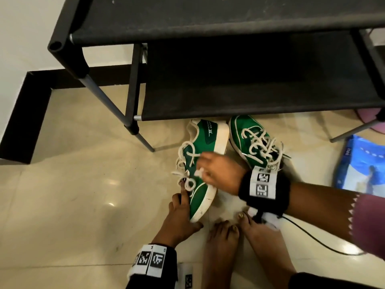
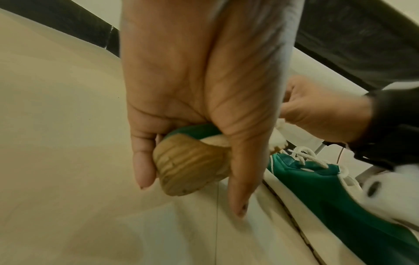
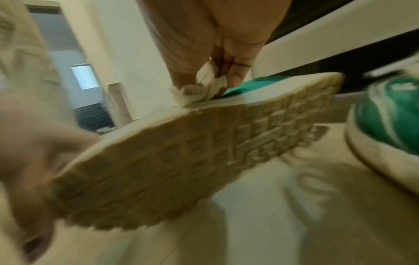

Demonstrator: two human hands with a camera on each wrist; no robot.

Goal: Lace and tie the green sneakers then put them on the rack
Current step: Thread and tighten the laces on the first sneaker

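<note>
Two green sneakers with white soles lie on the tiled floor in front of the black shoe rack [image 1: 229, 24]. The left sneaker [image 1: 200, 140] is tipped on its side, loose white laces [image 1: 183, 163] hanging off it. My left hand [image 1: 181, 213] grips its toe, thumb and fingers round the sole tip [image 2: 188, 161]. My right hand [image 1: 216, 174] is over the shoe's middle and pinches a bunched white piece, seemingly lace [image 3: 204, 84], against the upper by the sole [image 3: 181, 161]. The right sneaker [image 1: 243, 132] stands alongside, loosely laced.
The rack's lower shelf [image 1: 250, 90] hangs just above the sneakers' heels. My bare feet [image 1: 229, 247] are close below the shoes. A blue bag [image 1: 360, 163] lies at the right, a black cable [image 1: 312, 236] trails from my right wrist, and a black skirting [image 1: 25, 117] runs at the left.
</note>
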